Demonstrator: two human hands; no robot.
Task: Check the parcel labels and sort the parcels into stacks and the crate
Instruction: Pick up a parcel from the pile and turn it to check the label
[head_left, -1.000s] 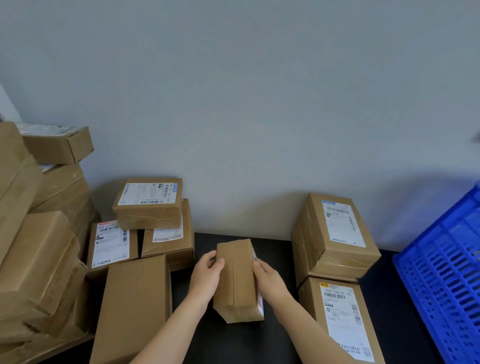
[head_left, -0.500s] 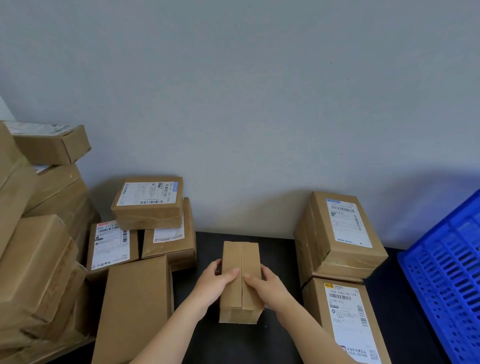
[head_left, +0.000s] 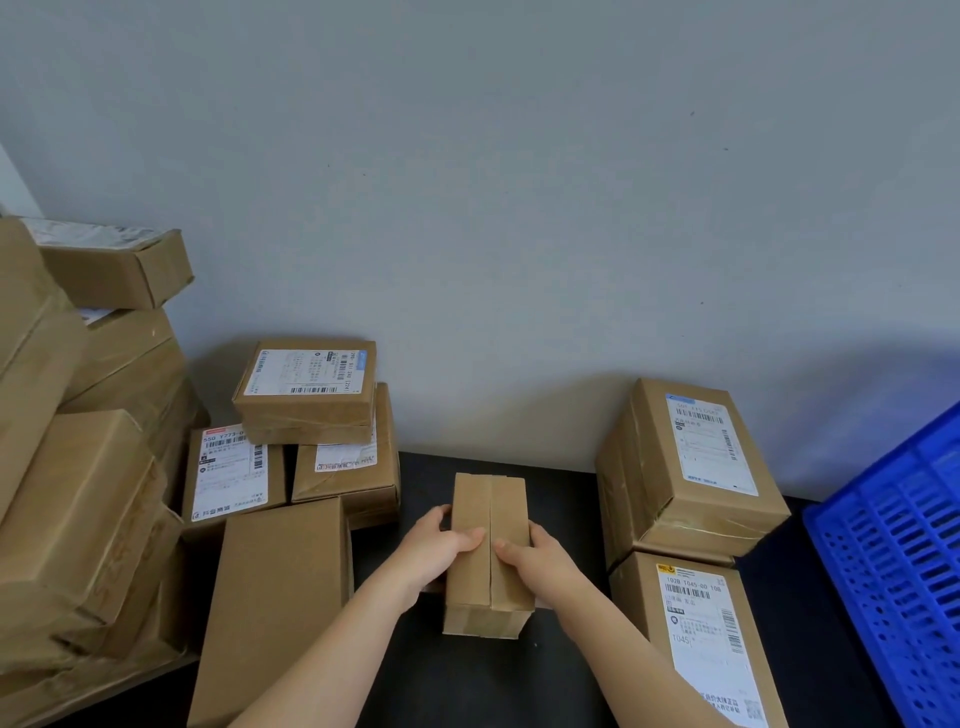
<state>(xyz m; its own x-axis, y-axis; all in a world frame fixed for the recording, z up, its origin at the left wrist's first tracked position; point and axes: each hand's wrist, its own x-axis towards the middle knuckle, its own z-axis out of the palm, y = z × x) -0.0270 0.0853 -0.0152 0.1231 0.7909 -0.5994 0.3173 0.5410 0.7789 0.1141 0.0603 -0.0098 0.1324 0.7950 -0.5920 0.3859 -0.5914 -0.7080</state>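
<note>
Both hands hold the small parcel (head_left: 488, 519): left hand (head_left: 436, 545) and right hand (head_left: 540, 558) curl round its long sides, thumbs on the seamed top face. It sits on or just above the black table (head_left: 467, 675), well left of the blue crate (head_left: 893, 545), with a labelled two-box stack (head_left: 696, 467) between. Judgement: roll it in an even two-sided grip until a label faces up. No label shows yet; the crate's interior is cut off.

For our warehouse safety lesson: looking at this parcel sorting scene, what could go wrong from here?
1. The parcel gripped by the left hand and right hand shows only its seam, no label; it might get missorted.
2. The tilted pile of boxes on the left could slide if bumped.
</note>
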